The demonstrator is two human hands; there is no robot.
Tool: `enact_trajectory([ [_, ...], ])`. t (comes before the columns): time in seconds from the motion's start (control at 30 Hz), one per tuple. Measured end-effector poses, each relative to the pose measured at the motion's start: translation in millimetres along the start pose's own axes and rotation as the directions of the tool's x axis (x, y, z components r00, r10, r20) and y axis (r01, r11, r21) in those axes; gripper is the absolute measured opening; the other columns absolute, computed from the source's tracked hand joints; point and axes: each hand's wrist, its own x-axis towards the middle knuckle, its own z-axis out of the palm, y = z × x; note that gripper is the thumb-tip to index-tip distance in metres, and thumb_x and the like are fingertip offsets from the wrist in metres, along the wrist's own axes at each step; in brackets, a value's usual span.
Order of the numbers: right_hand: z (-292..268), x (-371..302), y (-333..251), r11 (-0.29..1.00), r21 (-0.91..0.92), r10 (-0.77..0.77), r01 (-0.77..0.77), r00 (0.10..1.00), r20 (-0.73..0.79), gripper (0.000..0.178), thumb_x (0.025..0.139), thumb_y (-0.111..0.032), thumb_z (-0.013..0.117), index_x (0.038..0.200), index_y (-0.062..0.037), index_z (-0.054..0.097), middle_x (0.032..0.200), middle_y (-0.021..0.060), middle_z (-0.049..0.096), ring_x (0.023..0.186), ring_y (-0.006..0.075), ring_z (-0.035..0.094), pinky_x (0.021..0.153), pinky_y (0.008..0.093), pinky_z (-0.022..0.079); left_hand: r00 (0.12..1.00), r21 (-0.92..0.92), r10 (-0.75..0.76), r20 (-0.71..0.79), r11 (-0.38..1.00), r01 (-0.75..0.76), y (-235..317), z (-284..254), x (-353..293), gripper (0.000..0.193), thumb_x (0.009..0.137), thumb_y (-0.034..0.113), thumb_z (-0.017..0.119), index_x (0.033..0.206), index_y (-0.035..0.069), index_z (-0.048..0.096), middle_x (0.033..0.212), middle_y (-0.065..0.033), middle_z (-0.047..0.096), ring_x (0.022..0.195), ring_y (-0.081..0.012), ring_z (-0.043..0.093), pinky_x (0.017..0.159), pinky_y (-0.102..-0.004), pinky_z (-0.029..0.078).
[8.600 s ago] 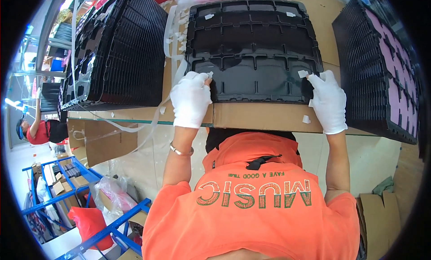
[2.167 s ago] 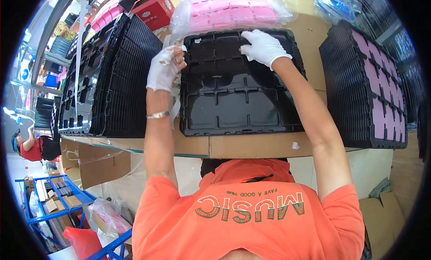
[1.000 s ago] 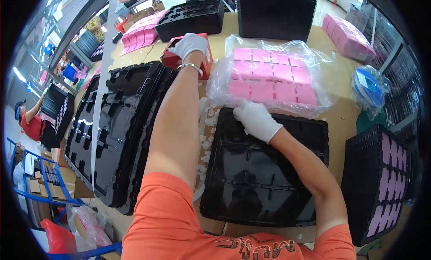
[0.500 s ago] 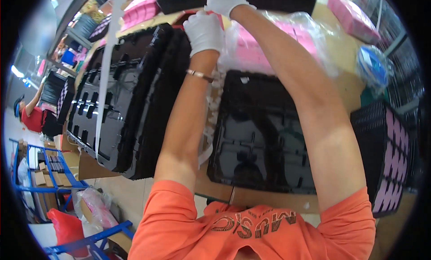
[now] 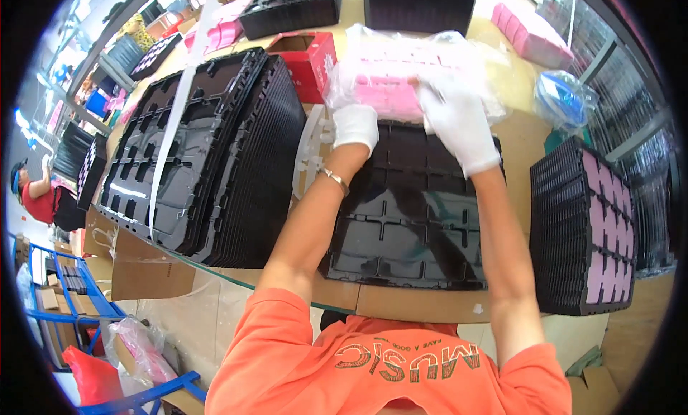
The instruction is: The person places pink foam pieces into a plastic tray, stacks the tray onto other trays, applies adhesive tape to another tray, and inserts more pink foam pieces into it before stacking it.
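The black tray (image 5: 383, 232) lies on the cardboard-covered table (image 5: 423, 302), between two stacks of trays, with the left gloved hand (image 5: 356, 125) placed at its far-left corner and the right gloved hand (image 5: 455, 121) blurred above its far edge, near the bagged pink pieces (image 5: 387, 98); whether the fingers of either are closed on anything cannot be told. Small pieces are judged best handled by fingertip, with the tray steadied at its rim and its glossy face left unpressed.

The tray (image 5: 405, 229) looks smooth, glossy plastic, the bag (image 5: 349, 82) crinkled, shiny film.
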Motion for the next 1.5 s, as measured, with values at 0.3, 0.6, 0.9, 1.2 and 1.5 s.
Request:
enact_trajectory([
  [0.3,-36.2,-131.0,-27.2,0.999,-0.003,-0.037,0.037,0.976,-0.213,0.020,0.082,0.011,0.061,0.099,0.0018,0.066,0.084,0.0098,0.060,0.065,0.0166,0.059,0.054,0.0281,0.046,0.996,0.009,-0.029,0.079,1.000,0.028,3.6,-1.1,-3.9,0.014,0.072,0.008,0.064,0.081,0.007,0.076,0.085,-0.0201,0.070,0.082,-0.0354,0.070,0.071,-0.0457,0.055],
  [0.6,-76.4,-189.4,21.1,0.969,0.025,0.242,-0.245,0.934,-0.262,0.023,0.080,0.012,0.058,0.101,0.0034,0.063,0.088,0.0090,0.059,0.072,0.0155,0.061,0.065,0.0245,0.048,0.991,-0.013,-0.052,0.124,0.998,0.054,-11.1,-13.3,14.3,0.020,0.074,0.021,0.063,0.082,0.007,0.075,0.089,-0.0176,0.071,0.084,-0.0358,0.069,0.077,-0.0453,0.054],
  [0.9,-87.6,-215.5,38.0,0.953,0.008,0.290,-0.303,0.904,-0.314,0.015,0.083,0.010,0.058,0.097,0.0029,0.061,0.089,0.0105,0.060,0.068,0.0175,0.061,0.061,0.0270,0.049,0.721,-0.210,-0.346,-0.600,0.938,0.276,-54.6,-113.1,111.5,0.019,0.077,0.019,0.063,0.086,0.007,0.074,0.093,-0.0203,0.070,0.089,-0.0369,0.068,0.081,-0.0418,0.054],
  [1.2,-79.1,-200.8,43.9,0.944,0.099,0.331,-0.315,0.899,-0.288,0.020,0.084,0.012,0.056,0.101,0.0040,0.062,0.092,0.0101,0.060,0.072,0.0157,0.061,0.063,0.0252,0.048,0.964,0.114,0.021,0.266,0.992,-0.053,-49.9,-1.9,58.2,0.032,0.077,0.029,0.071,0.096,0.003,0.073,0.101,-0.0248,0.068,0.094,-0.0391,0.067,0.085,-0.0451,0.053],
  [1.5,-79.1,-205.9,43.8,0.966,0.069,0.258,-0.249,0.921,-0.291,0.020,0.084,0.012,0.057,0.101,0.0029,0.061,0.091,0.0111,0.060,0.070,0.0181,0.061,0.063,0.0271,0.050,0.985,0.098,-0.053,0.163,0.995,0.037,9.5,-0.3,0.5,0.017,0.075,0.017,0.065,0.082,0.005,0.075,0.089,-0.0211,0.069,0.086,-0.0367,0.069,0.077,-0.0466,0.055],
])
